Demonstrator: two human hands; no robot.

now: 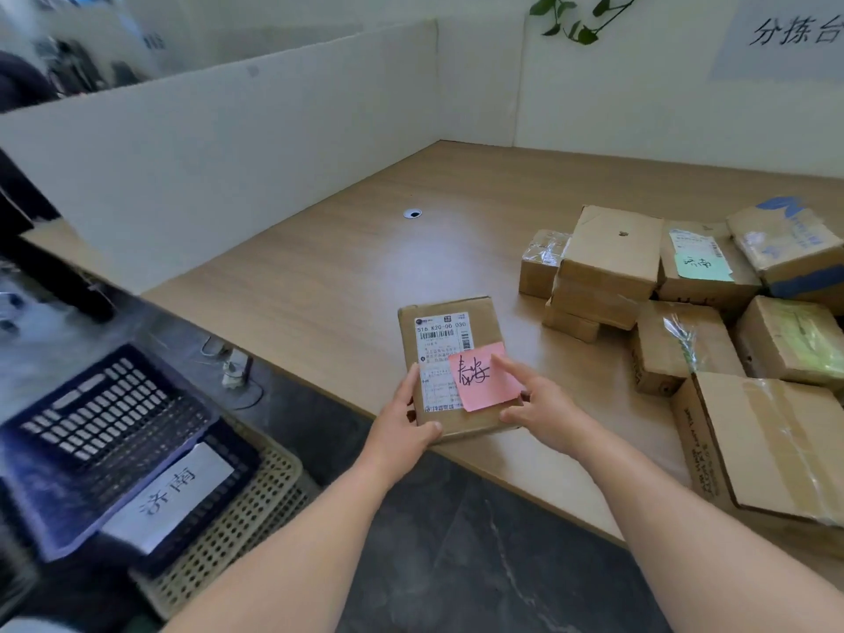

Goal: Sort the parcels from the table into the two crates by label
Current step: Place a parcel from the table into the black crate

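Downward view over a wooden table [365, 267], closed in by white partition walls [205, 153] on the left and far sides.

At the near edge of the table, mid-view: a flat brown cardboard parcel [450, 312], top face up, with a white printed shipping label and a pink sticky note [484, 376] with handwritten characters. Gripped from both sides. Left hand [406, 422] curled round the near left corner, thumb on top along the left edge, fingers tucked underneath. Right hand [534, 399] pinching the near right side, forefinger stretched across the pink note, thumb at the near right corner. Lifted or resting on the table top: impossible to tell.

To the right on the table, a loose pile of brown cardboard parcels [612, 253], some taped, one with a green note [703, 265], and a larger box [767, 445] nearest on the right.

Down on the near left, below table level, a dark blue slatted crate [105, 431], tilted, with a white paper label [173, 495] on its near wall, lying over a beige perforated crate [255, 513].

On the far wall, top right, a white sign [794, 34] with large characters, beside trailing green leaves [580, 16].
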